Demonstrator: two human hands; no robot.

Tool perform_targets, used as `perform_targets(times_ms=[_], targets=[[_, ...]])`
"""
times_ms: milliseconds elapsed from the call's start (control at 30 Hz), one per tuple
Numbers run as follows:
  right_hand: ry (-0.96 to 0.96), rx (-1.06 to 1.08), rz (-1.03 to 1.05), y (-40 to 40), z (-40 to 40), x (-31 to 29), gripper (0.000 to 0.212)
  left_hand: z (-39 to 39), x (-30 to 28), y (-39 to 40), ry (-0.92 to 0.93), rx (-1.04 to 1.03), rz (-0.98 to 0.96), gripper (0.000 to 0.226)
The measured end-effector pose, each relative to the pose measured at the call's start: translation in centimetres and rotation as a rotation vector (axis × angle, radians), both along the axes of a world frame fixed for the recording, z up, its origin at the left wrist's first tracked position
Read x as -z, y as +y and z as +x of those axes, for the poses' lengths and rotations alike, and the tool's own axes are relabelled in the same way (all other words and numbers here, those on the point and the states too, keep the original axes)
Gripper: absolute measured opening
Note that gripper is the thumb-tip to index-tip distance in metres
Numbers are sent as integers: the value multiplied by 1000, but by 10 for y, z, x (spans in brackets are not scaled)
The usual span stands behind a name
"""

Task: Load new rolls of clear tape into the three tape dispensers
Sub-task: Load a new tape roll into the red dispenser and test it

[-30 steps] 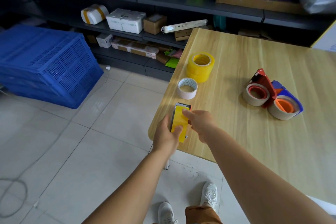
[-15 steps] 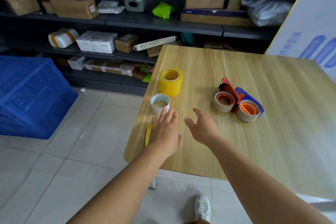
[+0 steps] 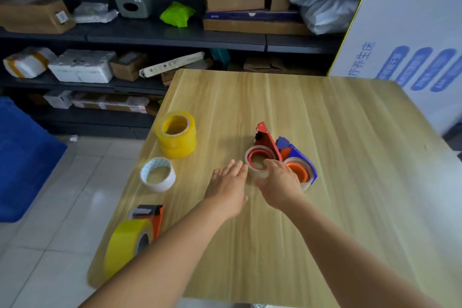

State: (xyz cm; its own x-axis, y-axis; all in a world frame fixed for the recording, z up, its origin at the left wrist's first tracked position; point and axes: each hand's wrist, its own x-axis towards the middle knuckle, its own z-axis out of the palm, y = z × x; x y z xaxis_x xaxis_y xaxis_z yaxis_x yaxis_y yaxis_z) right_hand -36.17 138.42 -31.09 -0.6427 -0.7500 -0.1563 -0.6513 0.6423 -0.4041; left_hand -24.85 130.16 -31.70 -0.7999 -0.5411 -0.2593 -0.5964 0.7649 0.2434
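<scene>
Both hands out over the wooden table (image 3: 325, 132). My left hand (image 3: 228, 184) lies flat, fingers straight and together, tips just beside the red dispenser (image 3: 265, 144) at mid-table. My right hand (image 3: 281, 185) reaches onto that dispenser's roll; fingers bent over its near rim, thumb toward the left side, but I cannot tell if they actually clamp it. Blue dispenser (image 3: 298, 160) sits touching the red one on its right, orange hub showing. Third dispenser (image 3: 136, 232), orange frame with a yellow-tinted roll mounted, stands at the near left edge of the table. Far left: stack of yellowish tape rolls (image 3: 176, 134); just nearer, a single pale roll (image 3: 158, 174) lying flat. Dark shelving (image 3: 175, 37) with boxes beyond.
</scene>
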Motion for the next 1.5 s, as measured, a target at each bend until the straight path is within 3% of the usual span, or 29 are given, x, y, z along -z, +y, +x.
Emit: perform_targets(times_ms=[300, 533, 733, 867, 1000, 1367, 1500], targets=[[166, -435, 220, -17, -65, 35, 60, -57, 28, -10, -176, 31, 10, 68], [215, -543, 201, -17, -84, 39, 62, -43, 34, -22, -108, -42, -119, 55], [259, -564, 182, -19, -70, 39, 59, -14, 41, -29, -34, -60, -116, 43], [251, -545, 147, -34, -52, 34, 76, -27, 40, -33, 44, -207, 10, 80], [273, -541, 223, -44, -45, 36, 86, -45, 44, -47, -45, -178, 94, 109], [178, -562, 195, -55, -45, 36, 97, -43, 44, -56, 84, -179, 249, 107], [140, -574, 191, -56, -52, 35, 97, -43, 36, -64, 170, -300, 572, 103]])
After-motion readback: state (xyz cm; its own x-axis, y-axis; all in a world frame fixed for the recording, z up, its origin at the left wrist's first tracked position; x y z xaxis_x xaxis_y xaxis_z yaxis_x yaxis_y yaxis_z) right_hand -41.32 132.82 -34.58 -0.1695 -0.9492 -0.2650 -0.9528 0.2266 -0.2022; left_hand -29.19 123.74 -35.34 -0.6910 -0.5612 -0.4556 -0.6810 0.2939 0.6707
